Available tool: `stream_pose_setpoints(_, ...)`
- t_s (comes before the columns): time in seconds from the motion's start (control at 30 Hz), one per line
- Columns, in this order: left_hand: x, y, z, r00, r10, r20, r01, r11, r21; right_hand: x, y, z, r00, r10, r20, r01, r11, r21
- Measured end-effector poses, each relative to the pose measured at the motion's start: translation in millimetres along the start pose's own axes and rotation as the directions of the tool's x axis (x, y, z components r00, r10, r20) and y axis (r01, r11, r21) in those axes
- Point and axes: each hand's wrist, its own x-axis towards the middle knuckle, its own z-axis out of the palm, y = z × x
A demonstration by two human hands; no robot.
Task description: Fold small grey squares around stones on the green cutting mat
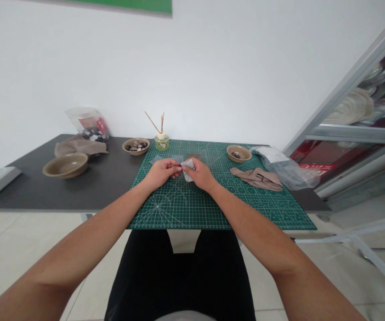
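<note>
The right hand [202, 175] has a light grey piece [188, 172] clamped between thumb and fingers, over the green cutting mat [266, 209]. The left hand [161, 173] meets its left edge, thumb and fingertips drawn close — whether they grip it, I cannot tell. Just behind lie a blue-grey patch [178, 158] and a brown patch [194, 156]. Farther out — a crumpled beige cloth [258, 179] and small bowl [239, 154] rightward, a reed diffuser [162, 141] leftward.
</note>
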Motion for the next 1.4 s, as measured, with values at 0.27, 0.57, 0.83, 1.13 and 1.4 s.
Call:
stream_pose_setpoints(0.27,1.0,-3.5,0.4,0.998,-0.019,0.057,0.024,0.995,-0.096,-0.1,-2.2,-0.6,1.000,0.021,0.018,-0.022,0.997,0.074)
stream_pose_setpoints(0.57,0.7,-4.3,0.6,0.996,-0.038,0.080,0.046,0.994,-0.104,-1.2,-2.4,-1.2,0.999,0.027,0.023,-0.029,0.994,0.106)
stream_pose_setpoints(0.83,0.5,-4.2,0.9,0.997,-0.026,0.076,0.033,0.995,-0.094,-1.4,-3.5,-0.5,0.999,0.037,0.011,-0.038,0.991,0.127)
stream_pose_setpoints(1.13,-1.6,1.4,1.6,0.998,-0.045,0.038,0.047,0.997,-0.057,-2.5,-4.7,-0.9,0.999,-0.016,0.031,0.014,0.998,0.069)
stream_pose_setpoints(1.4,-1.3,1.2,1.6,0.998,-0.049,0.030,0.050,0.997,-0.061,-3.5,-4.6,0.3,1.000,0.001,0.008,-0.001,1.000,0.007)
